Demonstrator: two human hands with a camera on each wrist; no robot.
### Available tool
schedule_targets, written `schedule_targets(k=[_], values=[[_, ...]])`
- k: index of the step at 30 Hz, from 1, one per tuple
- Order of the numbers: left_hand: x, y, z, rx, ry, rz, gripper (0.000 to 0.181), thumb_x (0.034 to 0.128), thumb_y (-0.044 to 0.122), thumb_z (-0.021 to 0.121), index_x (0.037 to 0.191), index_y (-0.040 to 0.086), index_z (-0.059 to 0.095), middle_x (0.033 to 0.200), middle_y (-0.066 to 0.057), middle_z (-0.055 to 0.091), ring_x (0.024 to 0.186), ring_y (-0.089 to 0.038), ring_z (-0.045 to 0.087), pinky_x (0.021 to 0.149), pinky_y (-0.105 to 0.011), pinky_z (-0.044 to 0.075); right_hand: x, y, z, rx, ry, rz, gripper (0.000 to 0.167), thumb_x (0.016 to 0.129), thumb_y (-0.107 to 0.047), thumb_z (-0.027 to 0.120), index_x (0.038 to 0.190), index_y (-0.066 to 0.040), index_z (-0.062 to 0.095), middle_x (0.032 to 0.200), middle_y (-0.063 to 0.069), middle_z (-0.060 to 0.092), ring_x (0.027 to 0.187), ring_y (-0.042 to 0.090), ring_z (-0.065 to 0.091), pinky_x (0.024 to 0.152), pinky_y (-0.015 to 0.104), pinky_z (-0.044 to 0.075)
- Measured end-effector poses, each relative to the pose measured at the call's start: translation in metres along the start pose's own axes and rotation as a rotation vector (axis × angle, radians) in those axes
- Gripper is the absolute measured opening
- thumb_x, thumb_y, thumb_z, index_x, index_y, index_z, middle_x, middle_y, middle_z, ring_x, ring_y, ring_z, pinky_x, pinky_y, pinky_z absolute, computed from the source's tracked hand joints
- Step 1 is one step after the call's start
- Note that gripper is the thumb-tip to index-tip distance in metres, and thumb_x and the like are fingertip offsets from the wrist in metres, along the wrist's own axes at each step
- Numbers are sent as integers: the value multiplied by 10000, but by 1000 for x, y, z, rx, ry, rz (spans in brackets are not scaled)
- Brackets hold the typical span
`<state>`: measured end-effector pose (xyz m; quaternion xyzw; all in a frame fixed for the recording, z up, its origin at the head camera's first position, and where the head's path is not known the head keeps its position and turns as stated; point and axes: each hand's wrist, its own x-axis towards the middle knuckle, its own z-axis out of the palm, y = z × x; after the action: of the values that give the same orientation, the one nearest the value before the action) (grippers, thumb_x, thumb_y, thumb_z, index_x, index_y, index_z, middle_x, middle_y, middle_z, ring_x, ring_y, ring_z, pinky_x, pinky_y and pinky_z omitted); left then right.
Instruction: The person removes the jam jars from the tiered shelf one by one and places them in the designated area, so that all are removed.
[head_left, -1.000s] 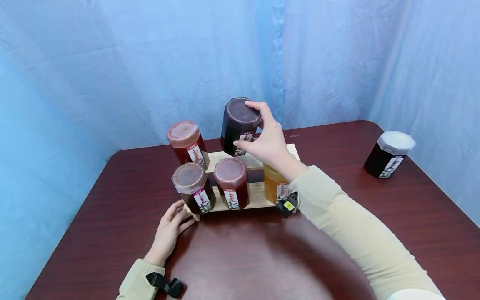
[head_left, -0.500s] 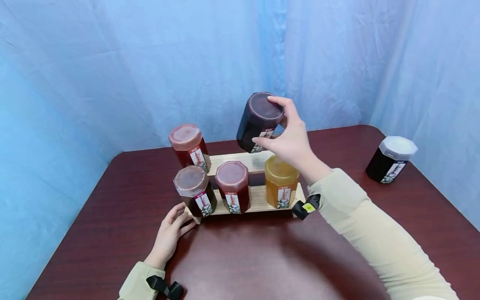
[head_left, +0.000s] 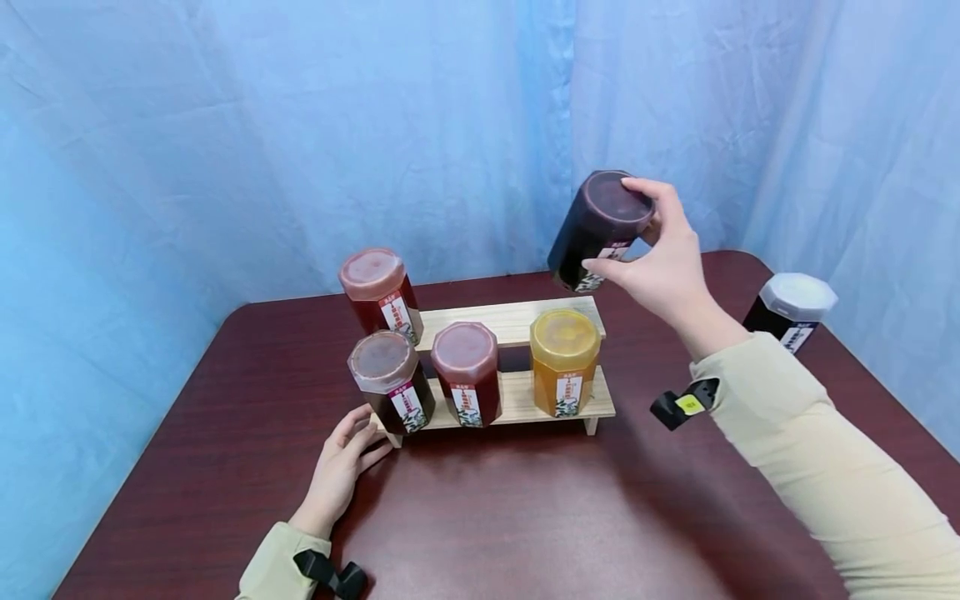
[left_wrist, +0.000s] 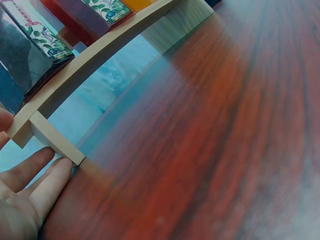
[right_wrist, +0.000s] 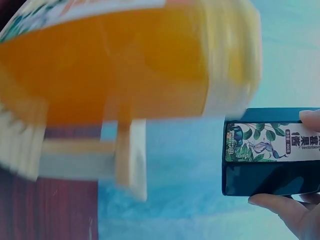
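Observation:
My right hand [head_left: 667,267] grips a dark jar [head_left: 600,229] by its lid end and side, holding it tilted in the air above the right end of a two-tier wooden rack [head_left: 510,321]. In the right wrist view, fingers and thumb lie on opposite sides of the dark jar [right_wrist: 265,175]. At the rack's front left corner rests my left hand [head_left: 337,471], its fingertips touching the board end and leg. On the lower tier stand a dark brown jar [head_left: 386,375], a red jar [head_left: 467,367] and a yellow jar [head_left: 564,358]. Another red jar [head_left: 375,287] stands at the upper tier's left end.
Partly behind my right forearm, a black jar with a white lid [head_left: 795,300] stands on the table's right side. The dark red tabletop [head_left: 480,517] extends in front of the rack. Blue curtains [head_left: 300,142] hang behind the table and at its sides.
My right hand has carried the dark jar rightward from over the upper tier, tilting it more. The yellow jar has come into full view. My left hand stays at the rack's corner.

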<state>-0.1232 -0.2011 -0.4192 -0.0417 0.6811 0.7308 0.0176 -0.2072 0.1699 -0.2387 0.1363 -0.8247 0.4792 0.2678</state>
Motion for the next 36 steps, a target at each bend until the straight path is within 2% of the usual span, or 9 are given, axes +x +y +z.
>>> schedule_targets(k=[4,7,11,18,22,29,36], values=[[0,-1,-1,-7,0,5,336,986,85,438,1310,26,374,1091,1,502,892,-63,616,814,-247,536,-4,12,-13,-35,4,43,830,694,-25,801,1382,-247,393,1326,79,489,1069,214,559,741,104,455],[0,-1,-2,-14,3,10,306,982,79,440,1283,53,391,1072,10,509,891,-62,616,812,-248,537,-7,20,-21,-50,8,63,844,696,-22,800,1389,-260,383,1323,94,482,996,108,567,667,76,461],[0,-1,-3,-18,0,13,295,983,83,444,1274,66,400,1081,6,501,894,-64,616,816,-251,538,-11,31,-32,-86,17,72,851,697,-23,801,1396,-258,377,1299,120,497,857,-31,524,646,75,439],[0,0,-1,-14,6,6,330,983,77,439,1303,25,377,1088,-4,499,888,-71,620,817,-255,538,-19,50,-48,-187,8,141,840,712,-125,814,1403,-296,367,1145,56,518,756,-52,508,633,79,418],[0,0,0,-4,5,4,365,984,80,439,1328,-9,353,1075,4,519,885,-73,622,818,-255,537,-25,63,-52,-222,-11,147,840,711,-120,814,1410,-250,367,1111,78,528,693,-69,497,601,71,410],[0,-1,-2,-18,0,11,347,984,80,439,1313,5,361,1053,27,537,886,-75,627,815,-253,538,-36,85,-55,-240,-59,146,842,709,-100,815,1416,-189,368,1237,176,520,704,-105,475,592,34,389],[-1,-1,-2,-18,-2,13,327,987,86,440,1301,24,375,1056,21,536,887,-79,630,817,-255,538,-45,103,-60,-313,-59,140,824,690,-110,821,1395,-160,398,1185,221,552,647,-114,450,557,57,355]])
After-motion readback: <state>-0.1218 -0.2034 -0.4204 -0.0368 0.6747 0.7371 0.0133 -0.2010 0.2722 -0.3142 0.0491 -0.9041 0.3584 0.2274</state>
